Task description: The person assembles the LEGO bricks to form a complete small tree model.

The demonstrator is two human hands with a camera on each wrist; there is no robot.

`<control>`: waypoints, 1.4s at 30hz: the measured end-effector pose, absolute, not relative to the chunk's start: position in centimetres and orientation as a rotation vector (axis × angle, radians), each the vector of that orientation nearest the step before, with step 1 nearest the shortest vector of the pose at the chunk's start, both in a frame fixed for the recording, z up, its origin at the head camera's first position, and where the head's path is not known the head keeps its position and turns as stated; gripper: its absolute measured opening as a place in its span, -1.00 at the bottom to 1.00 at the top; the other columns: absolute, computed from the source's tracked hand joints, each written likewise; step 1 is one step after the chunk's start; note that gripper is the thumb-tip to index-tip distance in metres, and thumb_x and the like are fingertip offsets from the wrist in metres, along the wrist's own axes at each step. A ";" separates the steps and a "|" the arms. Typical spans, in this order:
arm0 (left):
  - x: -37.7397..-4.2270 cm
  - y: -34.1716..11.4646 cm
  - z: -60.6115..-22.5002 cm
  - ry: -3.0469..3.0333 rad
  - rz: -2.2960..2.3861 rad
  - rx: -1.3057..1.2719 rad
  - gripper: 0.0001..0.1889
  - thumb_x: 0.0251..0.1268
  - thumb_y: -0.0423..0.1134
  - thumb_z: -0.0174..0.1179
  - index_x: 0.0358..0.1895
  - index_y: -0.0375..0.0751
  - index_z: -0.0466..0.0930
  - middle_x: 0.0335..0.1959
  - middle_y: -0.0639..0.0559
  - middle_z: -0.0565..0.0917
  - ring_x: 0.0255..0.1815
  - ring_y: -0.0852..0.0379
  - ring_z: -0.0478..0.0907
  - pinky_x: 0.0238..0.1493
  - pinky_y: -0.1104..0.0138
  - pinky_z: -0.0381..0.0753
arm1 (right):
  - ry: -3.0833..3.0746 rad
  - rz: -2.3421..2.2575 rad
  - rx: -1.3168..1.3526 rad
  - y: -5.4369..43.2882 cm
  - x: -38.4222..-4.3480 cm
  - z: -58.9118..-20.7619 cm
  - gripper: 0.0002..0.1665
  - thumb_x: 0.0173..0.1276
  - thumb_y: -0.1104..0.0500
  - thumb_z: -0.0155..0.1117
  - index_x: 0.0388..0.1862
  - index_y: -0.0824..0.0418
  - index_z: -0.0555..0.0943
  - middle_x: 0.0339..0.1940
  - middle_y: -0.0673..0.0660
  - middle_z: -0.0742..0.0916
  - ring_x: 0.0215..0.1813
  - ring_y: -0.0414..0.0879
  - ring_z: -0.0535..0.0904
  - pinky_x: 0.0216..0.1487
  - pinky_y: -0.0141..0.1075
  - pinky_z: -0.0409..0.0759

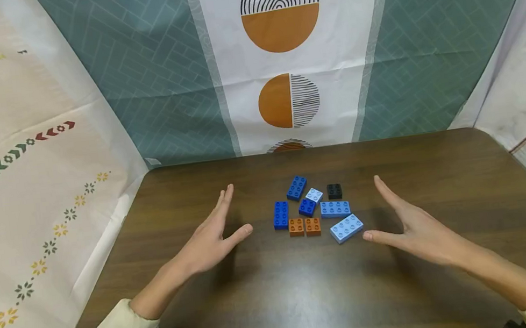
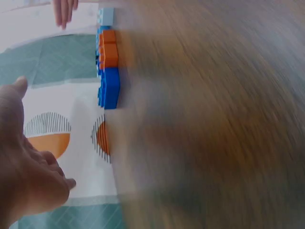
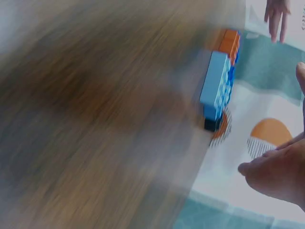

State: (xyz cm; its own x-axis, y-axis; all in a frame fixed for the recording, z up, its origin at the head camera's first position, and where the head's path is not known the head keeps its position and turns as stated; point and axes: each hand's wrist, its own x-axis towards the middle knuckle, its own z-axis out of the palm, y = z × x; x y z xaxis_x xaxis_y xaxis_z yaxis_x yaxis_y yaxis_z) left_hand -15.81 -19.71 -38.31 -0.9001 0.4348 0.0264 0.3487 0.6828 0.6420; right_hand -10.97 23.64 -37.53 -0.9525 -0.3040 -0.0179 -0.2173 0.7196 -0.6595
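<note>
A wood-grained table (image 1: 277, 292) bears studded oblong and square bricks (image 1: 307, 207) between released, straight-fingered hands (image 1: 210, 243) (image 1: 422, 232).

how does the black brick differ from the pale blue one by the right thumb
The black brick is squarish; the pale blue brick is longer. The black brick lies farther back, nearly square-on; the pale blue brick lies nearer and slanted. Both sit studs up, unheld.

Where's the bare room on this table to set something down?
Widest: the table on the person's side of the two orange bricks. Also bare: left of the left hand, and beyond the right hand toward the far right corner. Crowded: the middle, where nine bricks cluster, with the right hand close to a light-blue brick.
</note>
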 end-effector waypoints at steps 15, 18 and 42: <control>-16.8 -14.5 -40.1 2.343 1.621 0.745 -0.20 0.60 -0.18 0.27 0.74 -0.08 0.06 0.71 0.07 0.18 0.68 -0.06 0.16 0.58 0.01 0.26 | 2.540 -1.518 -0.675 19.0 -14.7 -39.6 0.01 0.40 0.13 0.56 0.70 0.25 0.26 0.66 0.22 0.39 0.57 0.26 0.37 0.40 0.11 0.44; -16.8 -13.6 -40.6 2.241 1.716 0.750 -0.26 0.59 -0.31 0.26 0.70 -0.18 0.14 0.66 -0.03 0.29 0.64 -0.05 0.26 0.51 0.13 0.38 | 2.452 -1.622 -0.682 18.6 -15.1 -40.0 -0.16 0.41 0.23 0.53 0.59 0.35 0.40 0.55 0.26 0.51 0.50 0.24 0.48 0.33 0.10 0.52; -16.9 -10.4 -42.7 2.368 1.612 0.648 -0.41 0.49 -0.45 0.32 0.52 -0.37 0.42 0.44 -0.18 0.58 0.42 -0.07 0.57 0.38 0.20 0.55 | 2.433 -1.521 -0.681 16.2 -16.9 -41.5 -0.43 0.40 0.38 0.48 0.33 0.54 0.58 0.28 0.43 0.69 0.30 0.28 0.66 0.18 -0.15 0.69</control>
State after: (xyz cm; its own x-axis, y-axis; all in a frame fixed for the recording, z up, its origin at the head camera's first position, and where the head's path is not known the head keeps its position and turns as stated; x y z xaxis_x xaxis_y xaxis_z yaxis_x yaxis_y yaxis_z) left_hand -16.89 -10.41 -42.72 -0.8829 0.4635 0.0757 0.2404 0.3076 0.9206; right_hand -16.91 16.25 -41.48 -0.8760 -0.4760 0.0780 -0.2786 0.3672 -0.8874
